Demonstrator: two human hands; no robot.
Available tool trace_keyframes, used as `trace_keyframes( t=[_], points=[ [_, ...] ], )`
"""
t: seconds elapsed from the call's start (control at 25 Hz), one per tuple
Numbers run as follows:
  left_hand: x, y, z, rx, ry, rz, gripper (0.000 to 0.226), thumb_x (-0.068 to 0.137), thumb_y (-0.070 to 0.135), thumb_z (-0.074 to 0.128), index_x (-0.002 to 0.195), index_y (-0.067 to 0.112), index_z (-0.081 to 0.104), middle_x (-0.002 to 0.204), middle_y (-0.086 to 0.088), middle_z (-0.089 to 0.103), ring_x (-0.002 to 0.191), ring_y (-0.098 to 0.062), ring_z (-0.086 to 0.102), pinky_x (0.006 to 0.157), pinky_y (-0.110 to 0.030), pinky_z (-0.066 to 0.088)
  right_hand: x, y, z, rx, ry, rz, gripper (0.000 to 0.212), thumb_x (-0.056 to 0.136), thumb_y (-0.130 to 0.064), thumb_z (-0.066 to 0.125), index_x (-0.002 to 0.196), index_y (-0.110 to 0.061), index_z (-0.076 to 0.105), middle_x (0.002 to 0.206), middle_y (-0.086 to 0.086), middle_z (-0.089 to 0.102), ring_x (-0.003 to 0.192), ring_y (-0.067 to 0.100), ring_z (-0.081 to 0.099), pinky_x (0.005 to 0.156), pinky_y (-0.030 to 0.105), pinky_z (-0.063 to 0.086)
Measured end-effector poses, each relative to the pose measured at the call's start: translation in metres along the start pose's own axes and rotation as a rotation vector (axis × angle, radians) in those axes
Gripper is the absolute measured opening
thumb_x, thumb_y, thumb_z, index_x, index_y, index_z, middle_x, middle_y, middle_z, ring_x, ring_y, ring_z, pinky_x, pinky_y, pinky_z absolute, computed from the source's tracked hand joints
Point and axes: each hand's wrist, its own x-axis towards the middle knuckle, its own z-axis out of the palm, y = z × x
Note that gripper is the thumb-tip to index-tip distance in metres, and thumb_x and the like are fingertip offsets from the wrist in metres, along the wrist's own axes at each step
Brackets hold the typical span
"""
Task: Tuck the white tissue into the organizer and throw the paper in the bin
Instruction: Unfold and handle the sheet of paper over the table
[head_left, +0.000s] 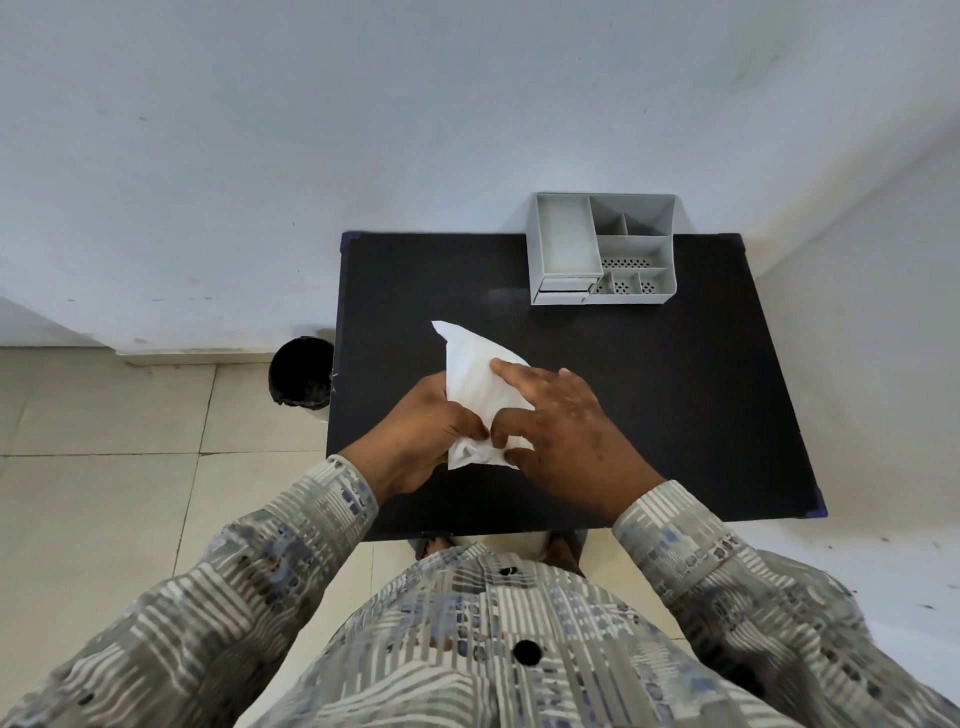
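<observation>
Over the table (675, 415), near its front-left part: both hands on the tissue.
Tissue (475, 382): white, partly folded, pointed corner toward the back-left, lying on the black top and pinched at its front end; well short of the organizer.
Left hand (423, 434): closed on the tissue's left edge and front corner, fingers curled, wrist just past the table's front-left edge.
Right hand (566, 431): pressing down on the tissue, index finger stretched flat across it, thumb pinching the front end close to the left hand's fingers.
Organizer (602, 249): grey, compartments all open-topped, at the table's back edge, right of centre, back wall overhanging toward the wall; well apart from the tissue.
Bin (303, 378): dark-lined, on the floor, just beside the table's left edge, mouth open upward.
Paper: cannot tell apart from the tissue; none seen separately.
Open room on the table: bare top between tissue and organizer; whole right half bare to the right and front edges.
Sleeves (291, 551): patterned, over the front edge.
</observation>
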Motion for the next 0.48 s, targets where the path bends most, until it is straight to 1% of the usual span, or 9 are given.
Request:
trace_keyframes(
  t=[0.12,0.24,0.32,0.4,0.48],
  points=[
    [0.001,0.005,0.007,0.065,0.062,0.009,0.048,0.09,-0.016,0.067,0.114,0.026,0.068,0.114,-0.007,0.074,0.106,-0.029,0.073,0.073,-0.034,0.067,0.0,-0.001,-0.006,-0.031,-0.02,0.037,0.011,0.086,-0.035,0.081,0.092,-0.033,0.073,0.17,0.005,0.031,0.156,0.03,0.029,0.126,0.063,0.019],
    [0.005,0.005,0.014,0.021,0.142,0.009,0.048,0.091,-0.016,0.064,0.115,0.025,0.068,0.114,-0.005,0.076,0.105,-0.027,0.073,0.065,-0.03,0.065,-0.001,0.002,-0.013,-0.01,-0.036,0.065,0.009,0.089,-0.038,0.079,0.093,-0.032,0.072,0.173,0.003,0.026,0.159,0.027,0.021,0.128,0.06,0.014],
    [0.01,0.003,0.017,-0.034,0.196,0.001,0.049,0.091,-0.017,0.061,0.119,0.021,0.068,0.115,-0.006,0.077,0.108,-0.029,0.073,0.07,-0.035,0.067,-0.004,0.006,-0.019,0.027,-0.068,0.076,0.008,0.09,-0.038,0.078,0.092,-0.032,0.074,0.173,0.0,0.024,0.161,0.023,0.015,0.129,0.057,0.011],
    [0.016,0.002,0.021,-0.085,0.259,-0.013,0.049,0.09,-0.017,0.058,0.123,0.019,0.069,0.118,-0.008,0.078,0.113,-0.033,0.073,0.083,-0.047,0.067,-0.009,0.01,-0.026,0.028,-0.113,0.088,0.01,0.09,-0.041,0.076,0.092,-0.031,0.076,0.172,-0.004,0.026,0.161,0.02,0.011,0.129,0.055,0.008],
    [0.021,0.005,0.025,-0.137,0.309,-0.013,0.052,0.09,-0.017,0.058,0.129,0.017,0.068,0.123,-0.009,0.077,0.117,-0.036,0.072,0.091,-0.053,0.065,-0.016,0.016,-0.032,0.027,-0.175,0.1,0.016,0.09,-0.045,0.075,0.092,-0.03,0.077,0.17,-0.006,0.031,0.161,0.018,0.012,0.13,0.053,0.008]
  ],
)
